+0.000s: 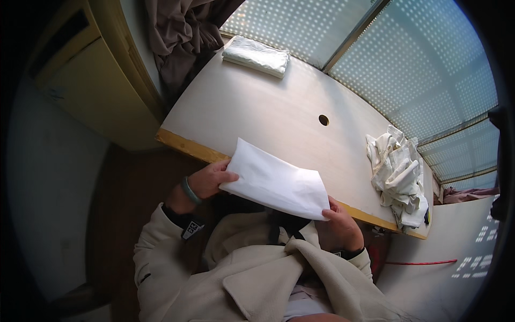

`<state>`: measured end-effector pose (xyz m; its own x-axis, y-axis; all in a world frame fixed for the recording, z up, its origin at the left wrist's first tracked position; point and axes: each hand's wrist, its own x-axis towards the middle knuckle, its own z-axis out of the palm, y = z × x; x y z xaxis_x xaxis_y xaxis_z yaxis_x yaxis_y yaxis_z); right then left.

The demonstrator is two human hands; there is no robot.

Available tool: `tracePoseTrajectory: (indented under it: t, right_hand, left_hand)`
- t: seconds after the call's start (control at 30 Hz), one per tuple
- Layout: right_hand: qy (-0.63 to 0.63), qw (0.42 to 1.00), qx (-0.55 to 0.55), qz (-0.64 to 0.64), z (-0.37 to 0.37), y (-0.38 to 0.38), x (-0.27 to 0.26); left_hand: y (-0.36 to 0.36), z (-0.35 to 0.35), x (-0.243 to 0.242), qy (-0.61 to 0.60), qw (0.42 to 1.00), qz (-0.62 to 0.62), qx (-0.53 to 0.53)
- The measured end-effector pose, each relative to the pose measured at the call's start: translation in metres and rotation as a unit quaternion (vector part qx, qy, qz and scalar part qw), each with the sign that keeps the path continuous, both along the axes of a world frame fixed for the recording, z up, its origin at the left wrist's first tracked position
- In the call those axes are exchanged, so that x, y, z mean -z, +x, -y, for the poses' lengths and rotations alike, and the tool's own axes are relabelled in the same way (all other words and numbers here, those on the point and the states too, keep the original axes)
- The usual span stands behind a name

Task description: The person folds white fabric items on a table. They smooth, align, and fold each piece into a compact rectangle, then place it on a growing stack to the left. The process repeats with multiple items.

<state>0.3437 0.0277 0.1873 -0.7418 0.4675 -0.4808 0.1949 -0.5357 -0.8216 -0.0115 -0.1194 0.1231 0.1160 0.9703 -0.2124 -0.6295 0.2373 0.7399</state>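
A folded white cloth (279, 179) is stretched between my two hands over the near edge of the table (257, 116). My left hand (211, 179) pinches its left end, thumb on top; a green bangle circles that wrist. At the cloth's lower right corner my right hand (342, 221) grips it with the thumb over the edge. A neat stack of folded white cloth (256, 56) lies at the table's far left corner. On the right end of the table is a crumpled heap of off-white cloths (398, 173).
A round hole (323, 120) pierces the tabletop. Windows with a dotted pattern (410, 76) run along the far side. Dark mauve curtain (181, 36) hangs by the far left corner, near a cream cabinet (96, 80). A red cord-like strip (420, 262) shows at right.
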Motion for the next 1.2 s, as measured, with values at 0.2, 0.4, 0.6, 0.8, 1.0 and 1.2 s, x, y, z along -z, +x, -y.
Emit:
tracePoseTrajectory:
  t: [0.2,0.4,0.6,0.8,1.0,1.2]
  right_hand:
    - [0.074,0.997,-0.007,0.001,-0.061,-0.044,-0.018]
    - [0.128,0.991,-0.018,-0.036,-0.156,-0.118,-0.007]
    - [0.161,0.984,0.008,-0.074,-0.265,-0.226,0.009]
    - [0.218,0.973,0.019,-0.065,-0.366,-0.33,0.055]
    - [0.291,0.957,-0.009,0.011,-0.417,-0.394,0.132]
    - [0.284,0.958,0.019,0.022,-0.417,-0.388,0.152]
  left_hand:
    - [-0.056,-0.045,-0.058,-0.018,0.999,-0.024,-0.024]
    - [-0.136,-0.135,-0.055,0.036,0.993,-0.104,-0.052]
    - [-0.246,-0.247,-0.028,0.071,0.977,-0.167,-0.113]
    - [-0.338,-0.341,0.008,0.076,0.962,-0.158,-0.209]
    - [-0.408,-0.399,0.119,-0.036,0.861,-0.397,-0.315]
    - [-0.412,-0.401,0.144,0.041,0.776,-0.552,-0.304]
